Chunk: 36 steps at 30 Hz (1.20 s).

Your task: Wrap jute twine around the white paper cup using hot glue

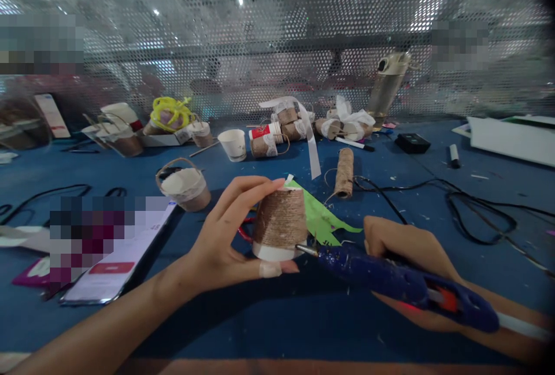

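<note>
Head view: two hands, one twine-wrapped cup (pixel 280 226), one glue gun (pixel 403 285).

The right hand (pixel 403 248) is mostly hidden behind the blue glue gun (pixel 403 285), so its grip cannot be judged. The gun's cord runs off the right edge. Pixelated blocks cover part of the phone (pixel 117 259) at near left. Beyond the perforated screen (pixel 277 34), shapes are perhaps shelving, too blurred to tell.

Rough jute twine wraps the paper cup (pixel 280 225) — glossy blue plastic glue gun (pixel 403 285), matt blue table (pixel 260 317).
</note>
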{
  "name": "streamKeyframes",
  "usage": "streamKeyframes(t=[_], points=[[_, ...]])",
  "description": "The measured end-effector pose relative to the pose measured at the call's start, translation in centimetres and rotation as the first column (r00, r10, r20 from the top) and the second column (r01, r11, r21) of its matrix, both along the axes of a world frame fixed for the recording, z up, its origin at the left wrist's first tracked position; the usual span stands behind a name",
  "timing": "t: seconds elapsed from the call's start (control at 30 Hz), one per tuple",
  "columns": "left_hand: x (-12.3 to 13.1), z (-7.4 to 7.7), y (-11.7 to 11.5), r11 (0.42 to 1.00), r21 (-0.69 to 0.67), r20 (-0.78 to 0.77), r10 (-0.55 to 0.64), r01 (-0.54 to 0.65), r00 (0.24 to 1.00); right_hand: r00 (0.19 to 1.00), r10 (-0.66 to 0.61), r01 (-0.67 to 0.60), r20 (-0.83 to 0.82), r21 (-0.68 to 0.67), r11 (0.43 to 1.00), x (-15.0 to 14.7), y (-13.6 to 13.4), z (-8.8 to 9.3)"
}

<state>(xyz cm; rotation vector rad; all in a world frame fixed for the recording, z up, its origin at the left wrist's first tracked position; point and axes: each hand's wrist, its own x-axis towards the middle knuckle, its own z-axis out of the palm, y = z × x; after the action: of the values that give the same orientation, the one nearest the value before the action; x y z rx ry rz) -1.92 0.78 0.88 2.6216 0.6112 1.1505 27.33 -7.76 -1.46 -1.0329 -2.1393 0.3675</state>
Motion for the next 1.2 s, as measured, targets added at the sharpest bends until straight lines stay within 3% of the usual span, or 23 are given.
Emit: streamKeyframes(t=[0.23, 0.4, 0.57, 0.8, 1.2], points=[[-0.2, -0.5, 0.7, 0.996, -0.081, 0.128, -0.030, 0.040, 0.991, 0.996, 0.013, -0.019, -0.088, -0.067, 0.998, -0.1, 0.0, 0.4], [0.0, -0.7, 0.7, 0.985, -0.161, 0.120, -0.040, 0.059, 0.992, 0.994, 0.018, -0.026, -0.104, -0.075, 0.997, -0.3, -0.2, 0.1], [0.1, -0.4, 0.5, 0.991, -0.124, 0.065, -0.043, 0.051, 0.997, 0.994, 0.028, -0.036, -0.103, -0.078, 0.996, -0.3, -0.2, -0.3], [0.0, -0.9, 0.7, 0.965, -0.236, 0.199, -0.063, 0.110, 0.978, 0.998, 0.022, -0.026, -0.056, -0.070, 0.997, -0.2, 0.0, 0.4], [0.2, -0.8, 0.6, 0.957, -0.255, 0.247, -0.076, 0.140, 0.966, 0.995, 0.027, -0.036, -0.101, -0.088, 0.995, -0.4, 0.0, 0.2]])
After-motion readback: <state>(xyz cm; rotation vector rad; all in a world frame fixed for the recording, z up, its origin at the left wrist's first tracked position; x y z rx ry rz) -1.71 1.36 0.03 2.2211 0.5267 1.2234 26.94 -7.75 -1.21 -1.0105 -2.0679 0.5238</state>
